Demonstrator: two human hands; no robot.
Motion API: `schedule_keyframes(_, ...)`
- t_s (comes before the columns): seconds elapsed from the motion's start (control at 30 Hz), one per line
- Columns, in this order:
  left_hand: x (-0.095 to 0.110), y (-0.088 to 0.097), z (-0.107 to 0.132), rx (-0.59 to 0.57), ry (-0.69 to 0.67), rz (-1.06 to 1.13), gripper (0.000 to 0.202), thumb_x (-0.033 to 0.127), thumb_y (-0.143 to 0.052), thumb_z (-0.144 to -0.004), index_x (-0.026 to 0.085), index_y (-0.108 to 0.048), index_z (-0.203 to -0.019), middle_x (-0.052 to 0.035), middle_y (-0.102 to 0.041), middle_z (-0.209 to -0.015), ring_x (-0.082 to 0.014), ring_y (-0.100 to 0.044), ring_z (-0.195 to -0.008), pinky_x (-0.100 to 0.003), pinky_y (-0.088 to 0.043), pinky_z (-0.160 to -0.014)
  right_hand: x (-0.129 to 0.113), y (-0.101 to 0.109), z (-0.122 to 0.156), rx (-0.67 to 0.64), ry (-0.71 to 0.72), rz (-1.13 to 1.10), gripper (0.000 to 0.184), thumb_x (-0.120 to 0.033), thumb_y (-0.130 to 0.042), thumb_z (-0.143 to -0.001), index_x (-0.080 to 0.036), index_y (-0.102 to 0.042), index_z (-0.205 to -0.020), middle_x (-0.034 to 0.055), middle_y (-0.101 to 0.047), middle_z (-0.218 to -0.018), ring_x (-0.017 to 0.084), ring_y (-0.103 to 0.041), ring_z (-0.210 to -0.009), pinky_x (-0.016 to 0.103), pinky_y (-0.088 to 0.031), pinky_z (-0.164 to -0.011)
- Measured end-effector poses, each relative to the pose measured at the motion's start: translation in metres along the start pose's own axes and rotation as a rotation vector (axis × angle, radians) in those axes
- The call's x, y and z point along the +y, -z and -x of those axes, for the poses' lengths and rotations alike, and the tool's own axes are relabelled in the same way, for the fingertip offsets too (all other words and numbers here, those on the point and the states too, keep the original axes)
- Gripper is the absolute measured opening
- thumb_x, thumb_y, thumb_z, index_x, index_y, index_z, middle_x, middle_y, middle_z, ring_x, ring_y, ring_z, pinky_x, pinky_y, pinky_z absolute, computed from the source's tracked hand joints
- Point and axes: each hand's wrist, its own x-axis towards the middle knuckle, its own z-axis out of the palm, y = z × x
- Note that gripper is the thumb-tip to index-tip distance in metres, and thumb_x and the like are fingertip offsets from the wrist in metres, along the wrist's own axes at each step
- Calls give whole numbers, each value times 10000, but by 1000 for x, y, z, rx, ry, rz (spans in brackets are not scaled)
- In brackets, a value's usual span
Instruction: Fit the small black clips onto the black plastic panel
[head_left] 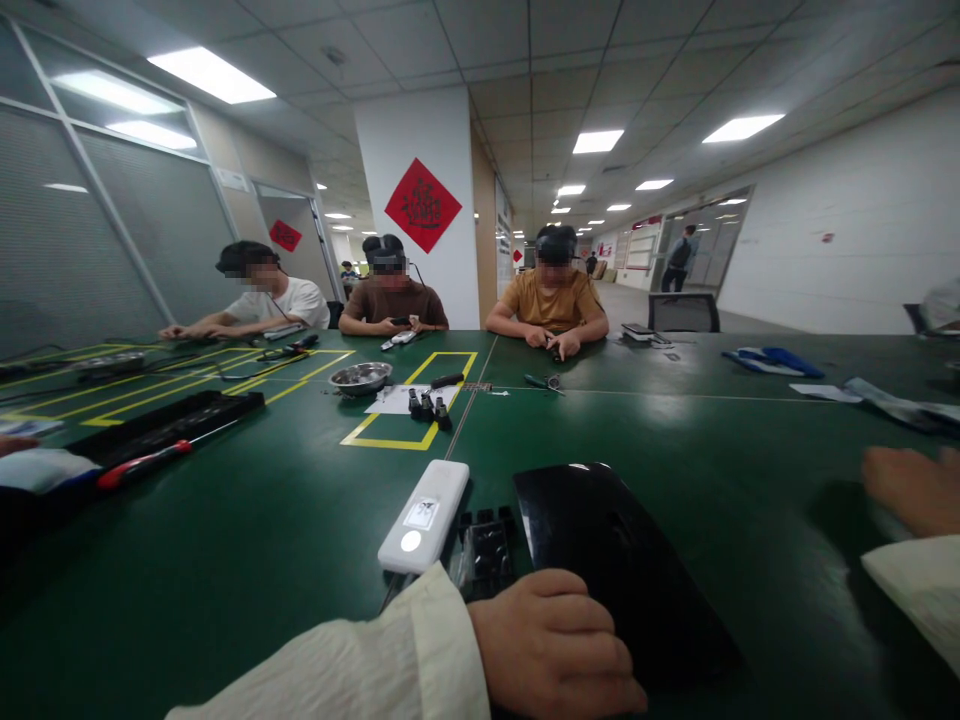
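My left hand (pixel 559 640), in a cream sleeve, lies with curled fingers over the near left side of a glossy black curved panel (pixel 622 550); its fingertips are hidden. Just left of the panel are black plastic parts (pixel 487 550), some seemingly in clear wrap. Beside them lies a white power bank (pixel 425 515) with a label and a round light spot. Far to the right, my right hand (pixel 915 490) is over the green table, apart from the panel. It is blurred and cut by the frame edge, and something pale shows beneath it.
On the green table (pixel 315 560) are a red-handled screwdriver (pixel 146 465), a black tray (pixel 180 425), a metal bowl (pixel 361 378) and several black parts (pixel 429 408) on paper. Pliers (pixel 545 383) lie farther back. Three people sit opposite; another person's hand (pixel 19 445) shows at left.
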Motion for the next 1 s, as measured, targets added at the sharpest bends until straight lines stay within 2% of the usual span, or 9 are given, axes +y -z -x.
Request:
schedule_keyframes(0.13, 0, 1, -1, 32, -11, 10, 78, 277, -578, -834, 218, -622, -808, 82, -651, -806, -81, -541, -751, -256, -392, -688, -60, 0, 12, -66, 256, 97, 415, -217, -317, -849, -65, -680, -980, 248, -594, -1117, 299, -476, -1159, 444, -186, -1006)
schedule_keyframes(0.23, -1, 1, 0, -26, -72, -4, 72, 274, -583, -814, 218, -605, -853, 61, -637, -861, -94, -545, -776, -267, -394, -696, -111, -4, 30, -138, 485, 102, 377, -248, -345, -861, -142, -673, -1015, 123, -621, -1131, 235, -446, -1196, 358, -180, -1052)
schedule_keyframes(0.3, -3, 2, 1, -59, -116, 3, 126, 306, -567, -803, 207, -596, -874, 40, -626, -886, -109, -544, -781, -280, -396, -683, -140, -5, 47, -164, 598, 94, 335, -241, -381, -849, -176, -675, -996, 74, -643, -1093, 229, -449, -1193, 368, -188, -1063)
schedule_keyframes(0.43, -2, 1, 1, -64, -107, 43, 152, 303, -514, -803, 186, -590, -864, 22, -631, -889, -130, -532, -800, -294, -398, -689, -185, -3, 82, -95, 830, -21, 342, -205, -353, -860, -174, -677, -965, 76, -649, -1019, 252, -429, -1205, 440, -243, -1043)
schedule_keyframes(0.5, 1, 0, -1, -55, -53, 84, 140, 272, -496, -812, 180, -588, -863, 21, -638, -862, -134, -526, -809, -296, -402, -709, -198, -4, 96, -72, 865, -80, 332, -217, -362, -862, -180, -679, -954, 76, -633, -1018, 253, -411, -1217, 445, -251, -1042)
schedule_keyframes(0.6, 5, -1, -4, -37, 20, 160, 123, 229, -491, -805, 170, -581, -865, 18, -638, -827, -136, -523, -800, -294, -408, -704, -205, -12, 108, -89, 810, -163, 348, -236, -348, -875, -150, -665, -990, 93, -616, -1027, 247, -414, -1210, 422, -286, -1031)
schedule_keyframes(0.73, 6, -1, -6, -27, -18, 164, 124, 228, -490, -809, 160, -585, -850, 11, -633, -815, -139, -519, -784, -288, -405, -663, -203, -18, 108, -127, 743, -271, 366, -243, -349, -866, -133, -611, -1097, 100, -601, -1069, 242, -426, -1191, 421, -303, -1023)
schedule_keyframes(0.87, 5, 1, -5, -47, -56, 136, 136, 234, -490, -821, 157, -596, -858, 11, -634, -828, -142, -522, -791, -287, -403, -649, -218, 8, 110, -55, 655, -430, 434, -135, -309, -822, -107, -527, -1196, 123, -569, -1107, 210, -488, -1095, 397, -354, -976)
schedule_keyframes(1.0, 4, 2, -5, -19, -74, 113, 127, 208, -500, -838, 170, -604, -900, 23, -644, -837, -129, -528, -785, -271, -404, -646, -258, 47, 134, -135, 868, -532, 414, -133, -325, -832, -139, -510, -1203, 98, -558, -1110, 177, -498, -1045, 349, -372, -948)
